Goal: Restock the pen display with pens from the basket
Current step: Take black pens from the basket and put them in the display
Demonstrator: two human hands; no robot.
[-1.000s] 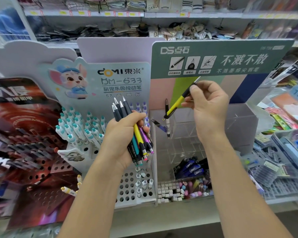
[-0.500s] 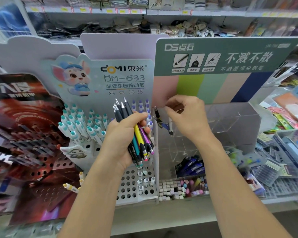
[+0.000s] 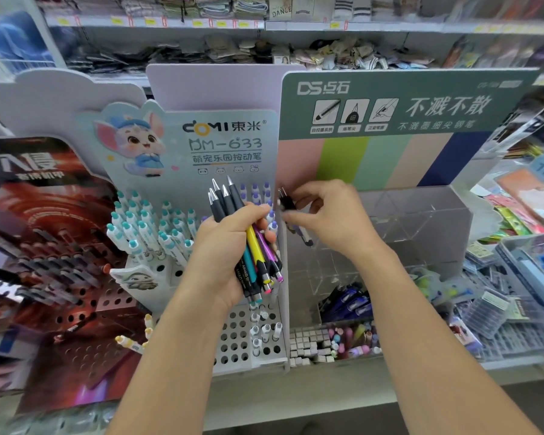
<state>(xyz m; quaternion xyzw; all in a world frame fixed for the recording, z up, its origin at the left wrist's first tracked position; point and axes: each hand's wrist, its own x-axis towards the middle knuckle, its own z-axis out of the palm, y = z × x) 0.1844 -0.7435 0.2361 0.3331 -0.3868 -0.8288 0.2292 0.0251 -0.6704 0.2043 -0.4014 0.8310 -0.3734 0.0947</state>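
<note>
My left hand grips a bundle of several pens, black grips and silver tips pointing up, with yellow, teal and magenta barrels below. My right hand is at the top left corner of the clear acrylic pen display, under a green header board. Its fingertips pinch the black upper end of a pen that stands in the leftmost compartment. Another pen leans in that compartment below my fingers. The other clear compartments look bare. No basket is in view.
Left of the acrylic display stands a white perforated pen stand with teal-capped pens. A red perforated stand is further left. Blue pens and small erasers lie below. Packaged stationery crowds the right.
My right hand carried the yellow pen down and left from in front of the header board into the display's top left corner. The left hand and its bundle stayed put.
</note>
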